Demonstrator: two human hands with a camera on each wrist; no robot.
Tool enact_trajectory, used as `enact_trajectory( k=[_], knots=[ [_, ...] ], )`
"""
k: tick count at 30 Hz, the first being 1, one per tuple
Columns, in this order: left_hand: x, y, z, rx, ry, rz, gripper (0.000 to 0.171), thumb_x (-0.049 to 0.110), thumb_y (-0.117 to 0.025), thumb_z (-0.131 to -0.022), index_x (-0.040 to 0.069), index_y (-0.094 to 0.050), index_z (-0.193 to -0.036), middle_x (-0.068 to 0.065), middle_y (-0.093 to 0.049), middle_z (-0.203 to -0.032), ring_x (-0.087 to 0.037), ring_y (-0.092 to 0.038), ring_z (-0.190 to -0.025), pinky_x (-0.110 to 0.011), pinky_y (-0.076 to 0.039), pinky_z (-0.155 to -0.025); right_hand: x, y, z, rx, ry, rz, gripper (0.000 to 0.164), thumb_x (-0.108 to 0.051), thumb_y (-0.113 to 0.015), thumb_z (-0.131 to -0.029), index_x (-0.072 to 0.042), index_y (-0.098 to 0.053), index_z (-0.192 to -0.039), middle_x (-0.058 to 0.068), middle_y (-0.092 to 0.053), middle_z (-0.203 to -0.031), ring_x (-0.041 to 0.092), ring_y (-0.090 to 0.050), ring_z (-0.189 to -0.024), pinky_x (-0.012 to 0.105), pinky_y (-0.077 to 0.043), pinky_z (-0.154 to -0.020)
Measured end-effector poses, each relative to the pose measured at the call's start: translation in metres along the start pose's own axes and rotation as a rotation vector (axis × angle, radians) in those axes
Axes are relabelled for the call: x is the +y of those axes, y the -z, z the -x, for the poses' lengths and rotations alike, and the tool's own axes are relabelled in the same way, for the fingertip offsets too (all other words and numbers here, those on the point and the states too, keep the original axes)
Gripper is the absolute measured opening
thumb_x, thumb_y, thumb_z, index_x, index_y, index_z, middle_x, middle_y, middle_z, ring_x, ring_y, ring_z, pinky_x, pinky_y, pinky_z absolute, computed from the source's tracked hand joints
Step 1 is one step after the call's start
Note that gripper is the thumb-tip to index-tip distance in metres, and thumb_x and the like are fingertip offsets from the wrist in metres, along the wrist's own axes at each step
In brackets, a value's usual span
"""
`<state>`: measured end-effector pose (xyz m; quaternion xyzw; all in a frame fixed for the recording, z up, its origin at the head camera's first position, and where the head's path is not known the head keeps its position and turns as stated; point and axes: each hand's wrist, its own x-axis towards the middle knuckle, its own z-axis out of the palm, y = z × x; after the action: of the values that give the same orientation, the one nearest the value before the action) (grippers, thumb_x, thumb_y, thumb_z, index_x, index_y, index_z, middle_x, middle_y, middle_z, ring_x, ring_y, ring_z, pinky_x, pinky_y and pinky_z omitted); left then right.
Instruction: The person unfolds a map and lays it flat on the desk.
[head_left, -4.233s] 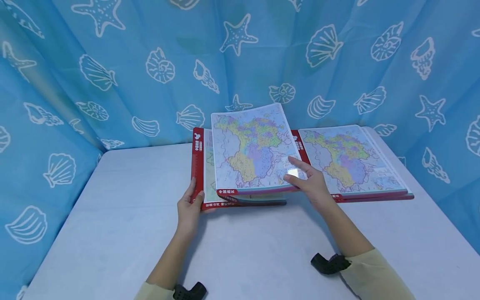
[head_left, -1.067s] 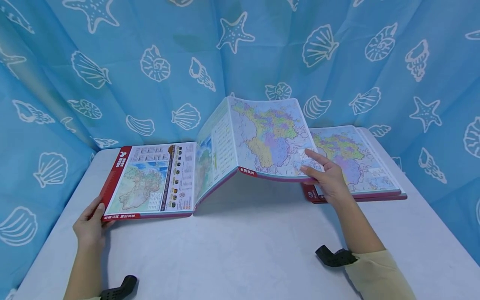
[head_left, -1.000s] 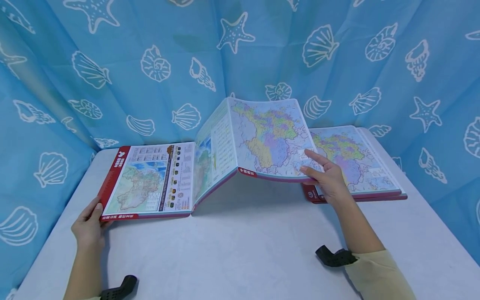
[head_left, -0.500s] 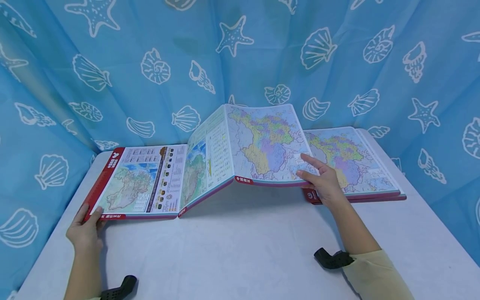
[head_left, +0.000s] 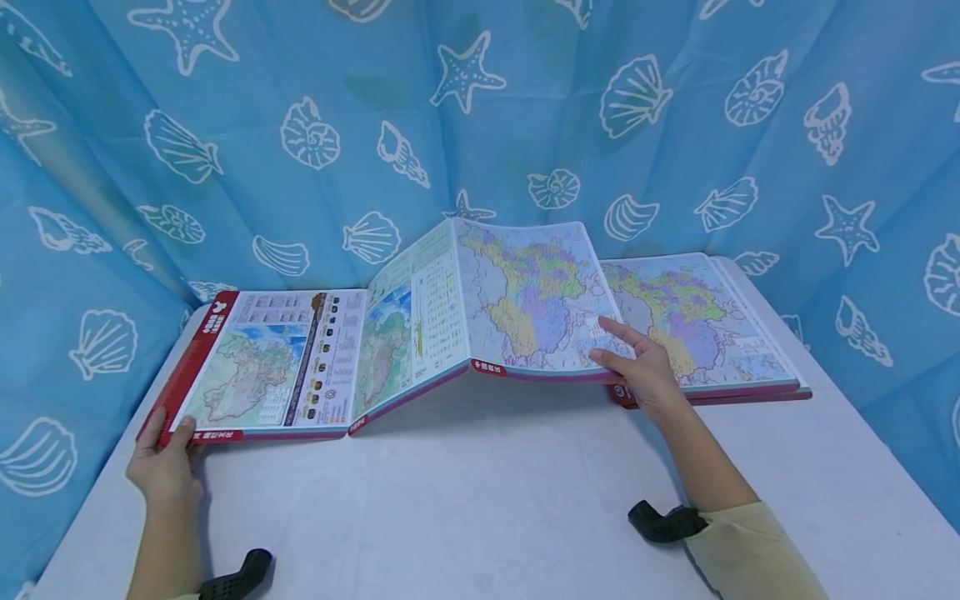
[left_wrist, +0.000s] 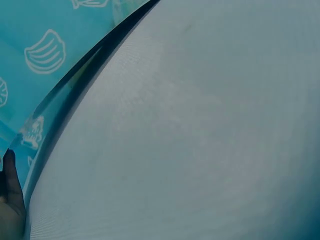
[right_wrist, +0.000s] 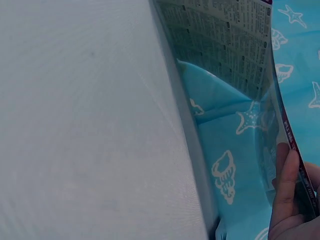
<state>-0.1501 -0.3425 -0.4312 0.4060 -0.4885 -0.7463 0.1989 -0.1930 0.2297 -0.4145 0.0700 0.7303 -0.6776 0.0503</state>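
A folding map (head_left: 517, 300) of glossy panels stretches across the back of the table, partly unfolded. Its left panel (head_left: 247, 367), with a red side strip, lies low, while the middle fold rises like a tent. My left hand (head_left: 165, 471) grips that panel's near left corner, thumb on top. At the other end my right hand (head_left: 645, 375) pinches the near right corner of the raised map panel. In the right wrist view, the printed underside (right_wrist: 220, 45) shows beyond my right hand (right_wrist: 290, 205). The left wrist view catches only part of my left hand (left_wrist: 11, 210).
Under and right of the raised panel lies a stack of similar folded maps (head_left: 690, 308) with red edges. A white cloth covers the table (head_left: 450, 500). Behind and along the sides hangs a blue curtain (head_left: 510, 125) with shell prints.
The map was folded near the middle; my left hand has drawn its red-edged panel far left, opening the folds. Lately the raised fold has sunk lower, my right hand dropping slightly with it.
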Motion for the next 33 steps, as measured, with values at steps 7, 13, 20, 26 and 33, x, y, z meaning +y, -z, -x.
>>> enact_trajectory(
  k=[7, 13, 20, 26, 33],
  knots=[
    [0.004, 0.003, -0.007, 0.018, 0.005, -0.004, 0.064, 0.030, -0.075, -0.077, 0.043, -0.047, -0.133, 0.016, -0.017, -0.155, -0.009, -0.028, -0.138, -0.015, -0.042, -0.090, 0.008, 0.000, -0.001, -0.018, 0.004, -0.021, 0.066, -0.023, -0.069, -0.087, -0.011, -0.039, -0.144, 0.008, -0.022, -0.156, 0.000, -0.063, -0.073, 0.018, -0.054, -0.071],
    [0.007, 0.006, -0.010, 0.025, -0.017, -0.027, 0.064, 0.031, -0.074, -0.078, 0.042, -0.046, -0.135, 0.015, -0.017, -0.155, -0.007, -0.025, -0.139, -0.018, -0.037, -0.099, 0.013, 0.000, -0.001, -0.019, 0.013, 0.005, 0.064, -0.024, -0.068, -0.088, -0.011, -0.040, -0.144, 0.007, -0.019, -0.157, -0.001, -0.060, -0.072, 0.017, -0.054, -0.070],
    [0.012, 0.016, -0.015, 0.060, -0.082, -0.033, 0.065, 0.028, -0.073, -0.080, 0.040, -0.045, -0.137, 0.014, -0.020, -0.154, -0.005, -0.020, -0.140, -0.020, -0.033, -0.104, 0.016, -0.001, 0.000, -0.007, 0.002, 0.056, 0.065, -0.025, -0.069, -0.088, -0.012, -0.040, -0.144, 0.009, -0.020, -0.156, 0.002, -0.063, -0.071, 0.019, -0.054, -0.069],
    [0.015, 0.023, -0.022, 0.072, -0.077, -0.093, 0.062, 0.031, -0.070, -0.082, 0.043, -0.043, -0.136, 0.018, -0.017, -0.155, -0.004, -0.013, -0.143, -0.021, -0.027, -0.107, 0.020, 0.000, -0.001, -0.025, -0.002, 0.027, 0.065, -0.020, -0.068, -0.088, -0.009, -0.038, -0.145, 0.010, -0.023, -0.155, 0.001, -0.063, -0.073, 0.018, -0.054, -0.068],
    [0.014, 0.028, -0.030, 0.075, -0.107, -0.172, 0.057, 0.032, -0.065, -0.086, 0.044, -0.042, -0.136, 0.020, -0.016, -0.154, -0.004, -0.006, -0.144, -0.024, -0.023, -0.110, 0.024, -0.001, -0.002, -0.035, -0.011, 0.010, 0.064, -0.017, -0.068, -0.088, -0.007, -0.039, -0.144, 0.014, -0.028, -0.153, 0.000, -0.063, -0.070, 0.016, -0.054, -0.066]
  ],
)
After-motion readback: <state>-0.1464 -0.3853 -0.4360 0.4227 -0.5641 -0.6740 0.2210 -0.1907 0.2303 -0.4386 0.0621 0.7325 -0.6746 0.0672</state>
